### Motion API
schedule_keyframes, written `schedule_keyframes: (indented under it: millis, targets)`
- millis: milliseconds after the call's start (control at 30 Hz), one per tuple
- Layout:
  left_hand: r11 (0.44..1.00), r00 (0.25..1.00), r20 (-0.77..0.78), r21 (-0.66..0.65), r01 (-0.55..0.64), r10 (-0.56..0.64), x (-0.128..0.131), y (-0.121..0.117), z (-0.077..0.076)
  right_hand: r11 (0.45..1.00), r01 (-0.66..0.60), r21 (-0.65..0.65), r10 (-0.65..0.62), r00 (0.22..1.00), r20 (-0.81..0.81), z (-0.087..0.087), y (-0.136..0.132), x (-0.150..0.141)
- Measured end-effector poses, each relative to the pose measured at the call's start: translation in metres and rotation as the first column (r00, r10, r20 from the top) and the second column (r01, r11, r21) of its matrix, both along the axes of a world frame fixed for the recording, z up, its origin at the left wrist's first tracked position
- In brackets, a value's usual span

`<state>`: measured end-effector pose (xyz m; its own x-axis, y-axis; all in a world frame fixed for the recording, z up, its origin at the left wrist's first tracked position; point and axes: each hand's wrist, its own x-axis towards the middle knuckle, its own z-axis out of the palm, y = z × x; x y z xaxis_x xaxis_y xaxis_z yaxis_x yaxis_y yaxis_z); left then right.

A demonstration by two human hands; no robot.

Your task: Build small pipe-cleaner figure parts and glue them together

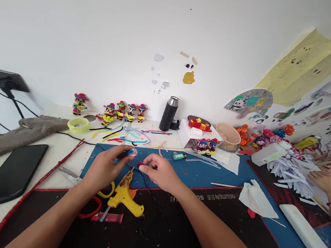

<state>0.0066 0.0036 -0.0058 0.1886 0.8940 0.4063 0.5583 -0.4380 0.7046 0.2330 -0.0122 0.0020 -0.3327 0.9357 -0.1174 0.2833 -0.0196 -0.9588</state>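
Over the blue mat, my left hand [109, 162] is closed on a small doll part [133, 152], pinkish-white and blue, mostly covered by the fingers. Just to its right, my right hand [159, 170] pinches a dark red piece of pipe cleaner [140, 164] between thumb and forefinger. A narrow gap separates the two pieces. Below my hands lies a yellow hot glue gun [127, 200], its nozzle pointing up toward them. Scissors with red and yellow handles [94, 209] lie partly under my left forearm.
Loose pipe cleaners [134, 139] and several finished dolls [109, 112] line the back, near a black thermos [168, 114]. A phone [11, 175] lies left beside a red cord [52, 171]. Another person's hand [324, 181] rests by white paper strips [289, 171] at right.
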Motion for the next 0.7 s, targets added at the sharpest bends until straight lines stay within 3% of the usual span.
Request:
schedule_keyframes:
  millis: [267, 467, 700]
  targets:
    - [0.999, 0.999, -0.038, -0.019, 0.033, -0.033, 0.000, -0.001, 0.000, 0.992, -0.004, -0.127, -0.049, 0.909, -0.414, -0.005, 0.012, -0.018]
    - [0.999, 0.995, -0.086, 0.013, 0.043, -0.042, 0.001, -0.001, -0.001, 0.972, -0.014, -0.234, -0.114, 0.843, -0.526, -0.006, 0.013, -0.016]
    - [0.995, 0.988, -0.143, 0.061, 0.076, -0.066, 0.003, -0.005, 0.002, 0.950, -0.071, -0.303, -0.117, 0.821, -0.559, -0.006, 0.010, -0.012]
